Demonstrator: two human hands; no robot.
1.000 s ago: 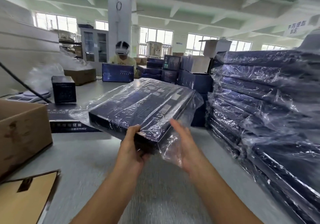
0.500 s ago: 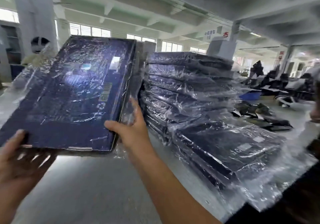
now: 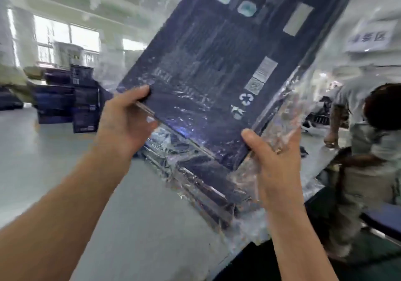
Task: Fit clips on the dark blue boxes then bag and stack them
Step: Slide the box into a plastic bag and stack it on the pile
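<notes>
I see both hands gripping the bagged box (image 3: 208,81), tilted high. Left hand (image 3: 124,124) clasps its edge; right hand (image 3: 274,161) pinches the corner.

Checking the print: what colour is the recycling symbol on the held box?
White, on the dark blue box; recycling symbol shows in the head view.

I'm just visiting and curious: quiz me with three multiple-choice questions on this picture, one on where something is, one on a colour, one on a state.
1. Where is the bagged box?
A. flat on the table
B. held up, tilted, above the table
C. on the floor

2. What colour is the box?
A. dark blue
B. red
C. white

3. What is the left hand doing?
A. hanging idle
B. gripping the box's lower left corner
C. pressing the table

Answers:
1 B: both hands raise it over the grey table.
2 A: dark blue shows through the clear bag.
3 B: its thumb lies across the box face; the right hand grips the other corner.
</notes>
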